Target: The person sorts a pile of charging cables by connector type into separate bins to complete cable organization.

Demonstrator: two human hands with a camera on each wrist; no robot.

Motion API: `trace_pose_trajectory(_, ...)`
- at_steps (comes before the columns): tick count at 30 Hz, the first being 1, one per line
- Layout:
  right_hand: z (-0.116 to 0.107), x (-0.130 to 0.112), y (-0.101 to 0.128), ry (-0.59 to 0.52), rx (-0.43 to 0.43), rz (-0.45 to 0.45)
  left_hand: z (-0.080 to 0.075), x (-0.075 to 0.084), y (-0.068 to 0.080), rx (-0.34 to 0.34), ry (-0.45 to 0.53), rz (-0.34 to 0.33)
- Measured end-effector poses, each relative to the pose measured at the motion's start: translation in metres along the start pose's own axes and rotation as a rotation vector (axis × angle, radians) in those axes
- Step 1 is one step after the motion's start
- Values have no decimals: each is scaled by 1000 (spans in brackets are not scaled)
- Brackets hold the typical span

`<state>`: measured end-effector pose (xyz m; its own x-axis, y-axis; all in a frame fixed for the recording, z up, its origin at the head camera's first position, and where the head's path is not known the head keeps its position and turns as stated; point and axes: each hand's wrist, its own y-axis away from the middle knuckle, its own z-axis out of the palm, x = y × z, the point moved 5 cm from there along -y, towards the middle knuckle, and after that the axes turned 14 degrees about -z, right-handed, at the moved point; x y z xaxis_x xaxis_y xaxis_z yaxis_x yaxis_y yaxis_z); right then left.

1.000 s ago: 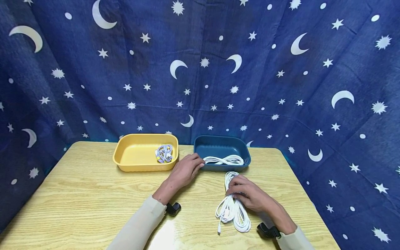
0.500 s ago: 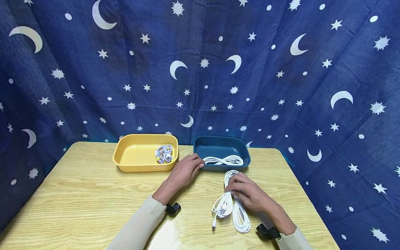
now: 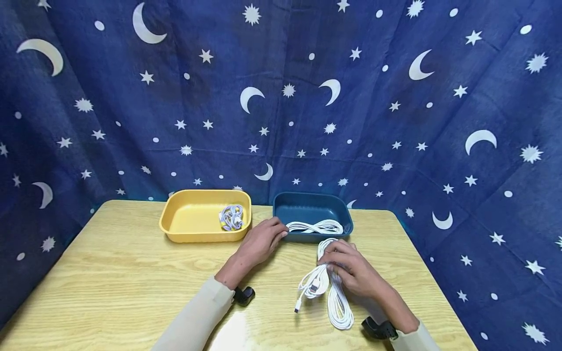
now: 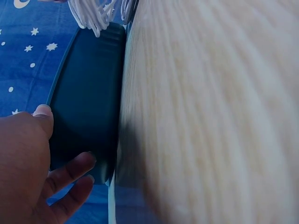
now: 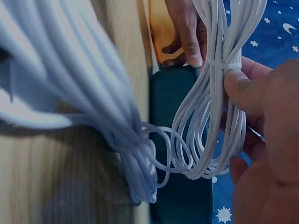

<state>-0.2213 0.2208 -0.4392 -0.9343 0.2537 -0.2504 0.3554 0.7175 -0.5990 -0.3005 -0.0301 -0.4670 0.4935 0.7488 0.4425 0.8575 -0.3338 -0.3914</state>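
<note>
White, limp coiled cable bundle [image 3: 327, 287]: our right hand [image 3: 351, 270] pinches its tied waist; left hand [image 3: 259, 241], at nine o'clock, grasps the dark teal plastic tray [image 3: 311, 207].

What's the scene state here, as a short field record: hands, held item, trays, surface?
left hand: left hand holds the near-left corner of the dark blue plastic tray, fingers at its rim
right hand: right hand has its grip on a bundled white cable lying on the table just in front of the blue tray
blue tray contents: one coiled white cable
yellow tray: yellow plastic tray to the left of the blue one, holding a small bundle of pale earphones
surface: light wooden table
</note>
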Motion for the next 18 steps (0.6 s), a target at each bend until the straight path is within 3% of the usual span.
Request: trace_pose_trajectory(18,-20,-6,-10,45,83,68,0,1,0,-30,37,-11)
